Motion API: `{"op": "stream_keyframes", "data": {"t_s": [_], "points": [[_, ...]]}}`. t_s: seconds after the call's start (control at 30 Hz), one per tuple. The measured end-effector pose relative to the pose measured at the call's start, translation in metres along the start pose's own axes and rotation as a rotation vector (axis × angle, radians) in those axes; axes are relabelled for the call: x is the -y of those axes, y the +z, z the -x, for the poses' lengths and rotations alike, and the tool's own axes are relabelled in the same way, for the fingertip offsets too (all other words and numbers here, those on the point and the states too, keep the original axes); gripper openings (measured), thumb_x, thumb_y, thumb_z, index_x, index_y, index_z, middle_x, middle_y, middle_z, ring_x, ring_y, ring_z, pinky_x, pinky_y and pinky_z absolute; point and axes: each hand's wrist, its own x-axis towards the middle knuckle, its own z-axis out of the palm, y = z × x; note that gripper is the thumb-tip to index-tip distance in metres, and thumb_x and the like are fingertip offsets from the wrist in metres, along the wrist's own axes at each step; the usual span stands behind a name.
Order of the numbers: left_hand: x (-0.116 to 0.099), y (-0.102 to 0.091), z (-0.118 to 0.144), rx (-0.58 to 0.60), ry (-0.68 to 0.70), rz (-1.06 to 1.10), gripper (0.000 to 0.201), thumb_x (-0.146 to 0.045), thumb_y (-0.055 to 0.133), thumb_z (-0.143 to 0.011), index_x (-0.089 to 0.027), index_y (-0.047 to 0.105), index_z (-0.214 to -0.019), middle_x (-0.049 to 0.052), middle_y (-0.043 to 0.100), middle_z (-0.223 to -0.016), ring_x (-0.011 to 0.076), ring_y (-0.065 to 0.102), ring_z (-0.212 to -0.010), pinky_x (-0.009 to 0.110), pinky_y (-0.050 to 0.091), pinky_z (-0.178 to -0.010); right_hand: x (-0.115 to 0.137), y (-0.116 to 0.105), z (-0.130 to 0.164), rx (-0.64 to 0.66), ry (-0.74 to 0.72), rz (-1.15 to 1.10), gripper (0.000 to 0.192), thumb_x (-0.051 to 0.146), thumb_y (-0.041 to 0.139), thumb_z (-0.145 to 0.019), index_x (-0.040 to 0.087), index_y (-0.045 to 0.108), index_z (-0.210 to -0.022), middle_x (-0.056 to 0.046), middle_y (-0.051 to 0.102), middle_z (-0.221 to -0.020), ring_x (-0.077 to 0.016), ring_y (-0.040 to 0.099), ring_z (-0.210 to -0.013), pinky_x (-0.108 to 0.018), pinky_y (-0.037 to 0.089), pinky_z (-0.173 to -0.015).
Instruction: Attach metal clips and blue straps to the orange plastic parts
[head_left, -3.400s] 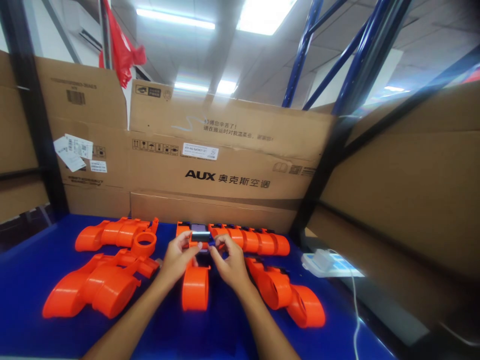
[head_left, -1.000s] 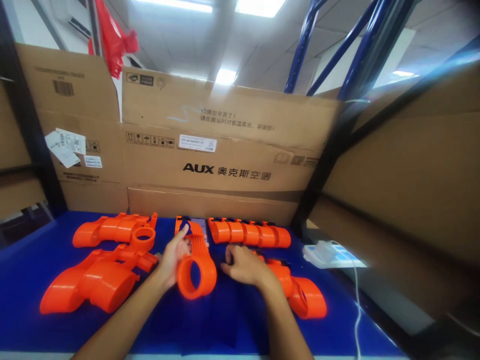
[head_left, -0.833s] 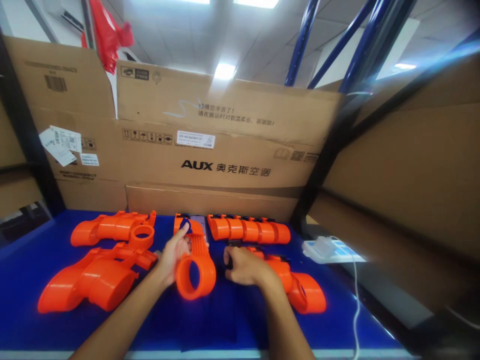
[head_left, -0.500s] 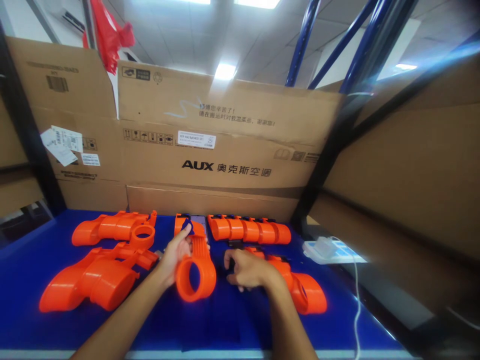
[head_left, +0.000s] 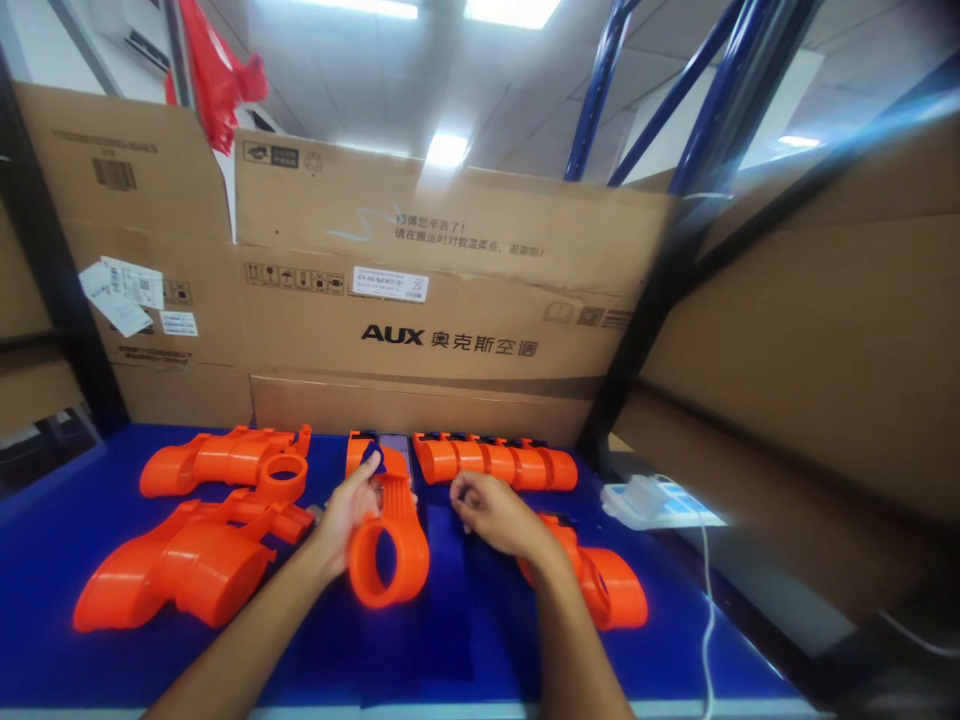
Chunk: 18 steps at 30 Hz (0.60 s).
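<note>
Well, L hand (head_left: 352, 515) grips the orange ring pc (head_left: 412, 560) by its upper end, over the blue table (head_left: 450, 650), ring end nearest the person; R hand (head_left: 495, 515) has fingers curled, can't tell if on anything. Looks like light, stiff plastic, prob. slick on the curve, not too fragile, so I'd hold the ribbed neck (head_left: 400, 497)

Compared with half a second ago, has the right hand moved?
Yes, forward: the right hand is closer to the rear row of five orange parts, overlapping its lower edge in view.
</note>
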Motion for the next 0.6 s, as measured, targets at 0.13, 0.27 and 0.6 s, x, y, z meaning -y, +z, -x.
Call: {"op": "stream_keyframes", "data": {"t_s": [0.13,0.27,0.6], "points": [[-0.001,0.000,0.002,0.037,-0.053,-0.019,0.040,-0.047,0.062,-0.089,-0.011,0.067,-0.105,0.012,0.075,-0.086,0.0250,0.073,-0.078,0.033,0.056,-0.073,-0.002,0.002,-0.003,-0.046,-0.052,-0.082,0.005,0.024,0.054,-0.088,0.020,0.057,-0.088,0.002,0.064,-0.061,-0.0143,0.059,-0.055,-0.021,0.039,-0.052],[0.001,-0.001,0.003,0.055,-0.161,-0.077,0.047,-0.049,0.064,-0.087,-0.008,0.068,-0.109,0.014,0.075,-0.082,0.0244,0.073,-0.072,0.031,0.056,-0.066,0.000,0.008,-0.009,-0.214,-0.093,-0.136,0.006,0.025,0.052,-0.089,0.021,0.056,-0.090,0.004,0.059,-0.059,-0.0138,0.054,-0.053,-0.022,0.038,-0.052],[0.003,-0.001,0.000,0.062,-0.053,-0.065,0.044,-0.043,0.073,-0.081,-0.010,0.068,-0.109,0.012,0.075,-0.078,0.0245,0.073,-0.068,0.036,0.059,-0.070,0.011,0.022,-0.020,-0.404,-0.095,-0.567,0.033,0.050,0.057,-0.091,0.024,0.057,-0.110,0.006,0.052,-0.060,-0.0129,0.047,-0.048,-0.023,0.039,-0.046]]}}
